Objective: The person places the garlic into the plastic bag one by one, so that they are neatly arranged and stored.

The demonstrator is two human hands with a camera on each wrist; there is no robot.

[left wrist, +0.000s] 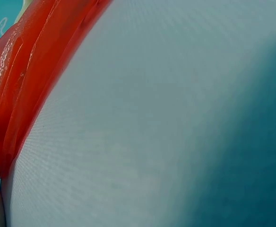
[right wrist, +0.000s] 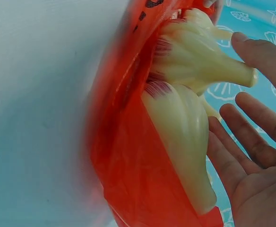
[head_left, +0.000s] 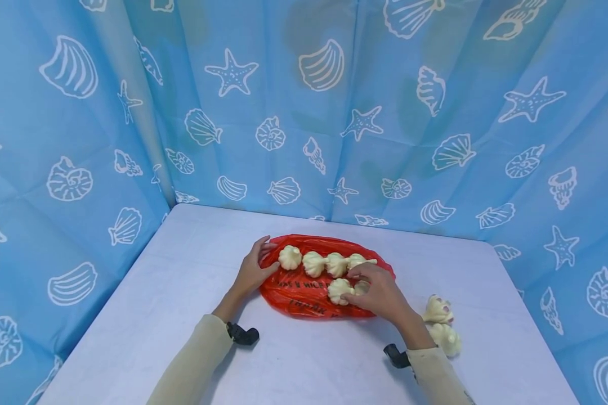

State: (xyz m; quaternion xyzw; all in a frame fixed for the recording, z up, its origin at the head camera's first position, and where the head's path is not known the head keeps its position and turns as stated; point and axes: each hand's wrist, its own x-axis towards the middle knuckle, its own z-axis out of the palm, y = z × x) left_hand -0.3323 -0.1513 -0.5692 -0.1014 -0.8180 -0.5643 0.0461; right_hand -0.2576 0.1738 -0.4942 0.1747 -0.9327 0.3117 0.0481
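A red plastic bag [head_left: 309, 304] with dark printed letters lies on the table, and several cream garlic bulbs [head_left: 290, 257] sit on it in two rows. At the bag's left edge, my left hand [head_left: 253, 269] touches the red plastic, thumb and fingers apart. My right hand [head_left: 380, 289] is over the bag's right part, beside the front garlic bulbs [head_left: 339, 291]. The right wrist view shows its fingers loosely spread near a garlic bulb [right wrist: 180, 142] with purple streaks, gripping nothing. Part of the front row is hidden behind this hand in the head view.
Two more garlic bulbs, one [head_left: 438, 309] behind the other [head_left: 445, 339], lie on the white table [head_left: 309, 360] beside my right forearm. Blue curtains [head_left: 284, 112] with shell and starfish prints enclose the table's back and sides.
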